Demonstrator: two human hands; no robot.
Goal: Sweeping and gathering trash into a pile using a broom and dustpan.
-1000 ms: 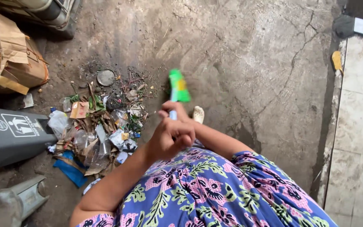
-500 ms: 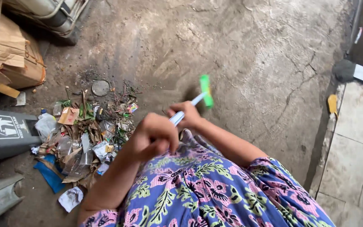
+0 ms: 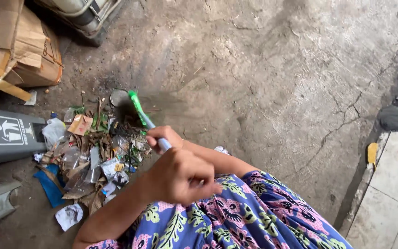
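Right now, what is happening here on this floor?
A person in a flowered blue dress holds a broom handle with both hands: the right hand lower down, the left hand higher up, nearer the body. The green broom head sits at the edge of a pile of rubbish made of leaves, wrappers and plastic bits on the cracked concrete floor. A grey bin lies on its side beside the pile, with cardboard boxes behind it.

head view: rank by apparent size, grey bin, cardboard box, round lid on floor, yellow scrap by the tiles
1. cardboard box and grey bin: similar, both cut off by the frame, unranked.
2. round lid.
3. yellow scrap: close to the lid, slightly smaller.
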